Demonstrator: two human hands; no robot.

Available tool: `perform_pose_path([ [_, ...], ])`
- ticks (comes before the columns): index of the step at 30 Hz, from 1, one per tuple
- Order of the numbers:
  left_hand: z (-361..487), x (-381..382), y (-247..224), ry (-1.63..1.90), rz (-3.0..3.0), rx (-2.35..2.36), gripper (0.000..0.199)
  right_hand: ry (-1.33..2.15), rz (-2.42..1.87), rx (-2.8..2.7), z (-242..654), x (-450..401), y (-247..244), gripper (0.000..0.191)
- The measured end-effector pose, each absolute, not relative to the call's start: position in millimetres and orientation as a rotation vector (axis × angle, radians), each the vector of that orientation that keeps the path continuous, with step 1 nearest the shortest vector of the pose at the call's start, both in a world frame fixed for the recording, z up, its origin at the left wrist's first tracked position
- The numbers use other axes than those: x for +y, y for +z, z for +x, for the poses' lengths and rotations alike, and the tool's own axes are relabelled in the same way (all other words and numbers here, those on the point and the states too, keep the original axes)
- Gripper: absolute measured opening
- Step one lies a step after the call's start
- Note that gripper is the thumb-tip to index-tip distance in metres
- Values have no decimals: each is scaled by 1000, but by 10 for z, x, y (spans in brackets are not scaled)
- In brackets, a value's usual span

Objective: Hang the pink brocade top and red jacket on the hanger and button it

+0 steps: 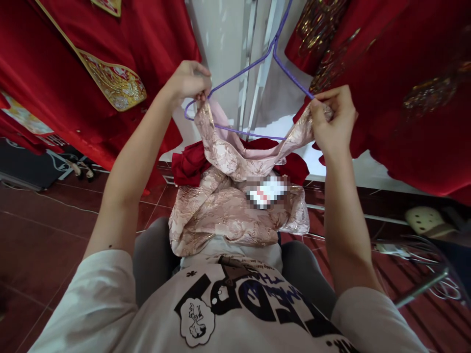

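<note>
My left hand [187, 83] pinches one shoulder of a pink-and-gold brocade garment [224, 206], close to the end of a purple wire hanger [250, 133]. My right hand [333, 120] grips the opposite shoulder of the garment, with the hanger's other end running into my fingers. The hanger sits inside the raised neckline, and its hook points upward. The lower part of the garment lies bunched on my lap. A pixelated white label [268, 191] shows on its inner side. Red fabric [190, 164] sticks out from behind it.
Red garments with gold embroidery [412, 98] hang close on both sides of my hands. Below lie a dark red tiled floor [47, 230], a black case [25, 164] at left, and a metal wire rack [423, 260] with a cream object at lower right.
</note>
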State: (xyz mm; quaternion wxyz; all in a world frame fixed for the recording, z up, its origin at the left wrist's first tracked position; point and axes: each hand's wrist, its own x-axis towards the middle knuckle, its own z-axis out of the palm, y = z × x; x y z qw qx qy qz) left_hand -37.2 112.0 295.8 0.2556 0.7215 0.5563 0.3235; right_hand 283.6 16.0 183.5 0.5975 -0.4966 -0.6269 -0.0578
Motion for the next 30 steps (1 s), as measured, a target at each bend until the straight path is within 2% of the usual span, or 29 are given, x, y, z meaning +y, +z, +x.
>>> perform_pose_path([
  [3,-198,1036,2954,886,2016,1470,47,-123,-1163,-1420,2798,178,1811,13],
  [7,-302,1018,2849,926,2039,1395,36,-122,-1195,-1411,2732,174,1799,14],
  [13,-772,1117,2571,938,1974,1478,11,-141,-1204,-1408,2699,177,1770,16],
  [16,-1032,1180,2306,867,1969,1600,9,-133,-1192,-1407,2739,227,1731,13],
  [18,-1183,1212,2085,675,1989,1665,6,-129,-1194,-1407,2756,247,1715,13],
  [20,-1301,1227,1859,421,2024,1670,16,-126,-1188,-1411,2757,245,1716,13],
  [23,-1418,1221,1585,308,2080,1695,35,-111,-1158,-1421,2753,217,1740,13],
  [27,-1507,1222,1456,433,1946,1739,44,-57,-1175,-1430,2790,195,1782,13],
  [30,-1524,1267,1583,584,1895,1730,48,-32,-1180,-1446,2829,200,1809,14],
])
